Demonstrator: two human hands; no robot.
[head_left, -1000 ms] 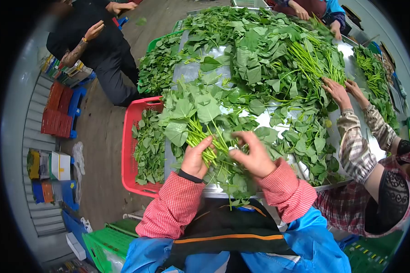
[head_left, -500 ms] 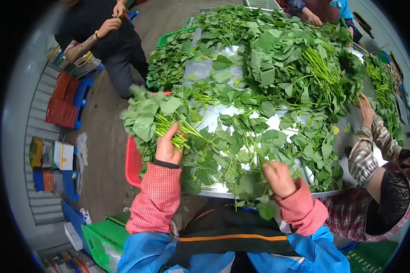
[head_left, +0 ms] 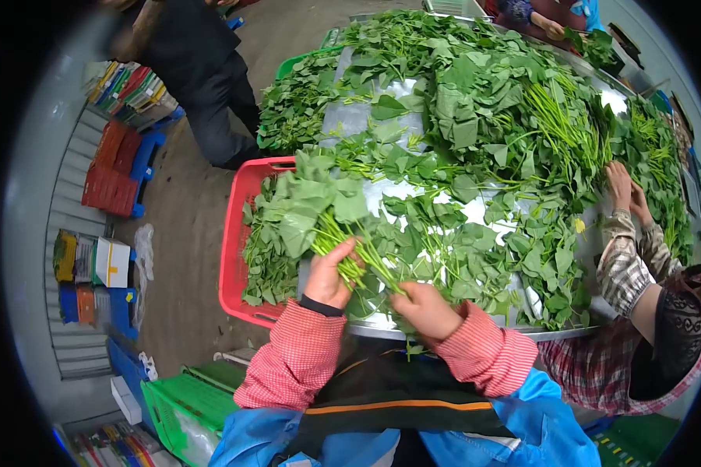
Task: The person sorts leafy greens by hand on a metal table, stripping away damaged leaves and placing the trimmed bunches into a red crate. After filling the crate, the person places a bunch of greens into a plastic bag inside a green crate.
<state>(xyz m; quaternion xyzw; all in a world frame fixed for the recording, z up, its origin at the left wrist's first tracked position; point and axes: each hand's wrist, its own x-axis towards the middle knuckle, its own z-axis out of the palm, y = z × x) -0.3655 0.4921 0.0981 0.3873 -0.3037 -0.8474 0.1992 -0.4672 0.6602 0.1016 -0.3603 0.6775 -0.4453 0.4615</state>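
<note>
My left hand [head_left: 331,274] is closed around the stems of a bunch of leafy greens [head_left: 311,204], its broad leaves pointing up and left over the red crate's inner side. Close beside it, at the near edge of the metal table [head_left: 372,321], my right hand [head_left: 430,310] pinches the lower ends of some leafy stems [head_left: 382,268] that slant up toward the bunch. Loose greens [head_left: 475,257] lie scattered over the tabletop just beyond both hands.
A red crate [head_left: 227,265] holding leaves adjoins the table's left side. A larger heap of greens [head_left: 475,93] covers the far part. At right, a co-worker's hands [head_left: 621,187] touch the heap; another person [head_left: 199,78] stands far left. A green crate [head_left: 171,401] sits low left.
My left hand has moved right and down with the bunch, uncovering more of the red crate. My right hand has moved left and up, close to the bunch's stems.
</note>
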